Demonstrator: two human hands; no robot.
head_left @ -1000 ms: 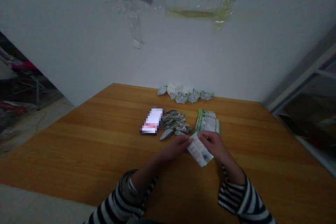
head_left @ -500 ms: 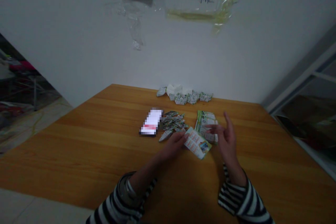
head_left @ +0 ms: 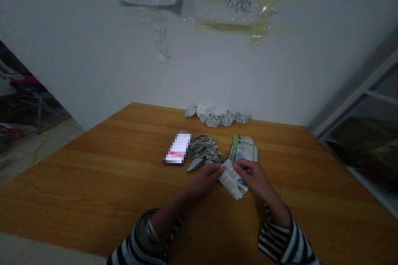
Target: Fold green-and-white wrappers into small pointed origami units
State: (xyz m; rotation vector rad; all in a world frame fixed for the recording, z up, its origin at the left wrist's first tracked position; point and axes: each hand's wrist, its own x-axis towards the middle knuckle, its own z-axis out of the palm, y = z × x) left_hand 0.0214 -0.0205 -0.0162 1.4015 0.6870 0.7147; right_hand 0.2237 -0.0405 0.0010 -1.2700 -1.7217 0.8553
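Observation:
A printed paper leaflet (head_left: 230, 182), white with orange lettering and a small blue picture, is held just above the table in front of me. My left hand (head_left: 203, 180) pinches its upper left corner. On the other side, the thumb and fingers of my right hand (head_left: 255, 177) are closed on its upper right edge. Right behind it lies a stack of green and white printed papers (head_left: 245, 149), partly covered by my right hand. Left of that stack is a pile of folded printed papers (head_left: 203, 149), close to my left fingertips.
A phone with a lit, blurred screen (head_left: 178, 148) lies left of the pile. Several folded paper pieces (head_left: 213, 120) and a white crumpled tissue (head_left: 205, 109) line the wooden table's (head_left: 102, 165) back edge. Taped sheets hang on the wall behind.
My right hand has come down from its raised, spread pose and closed on the leaflet's right edge. My left hand keeps its hold. The view has tilted slightly upward.

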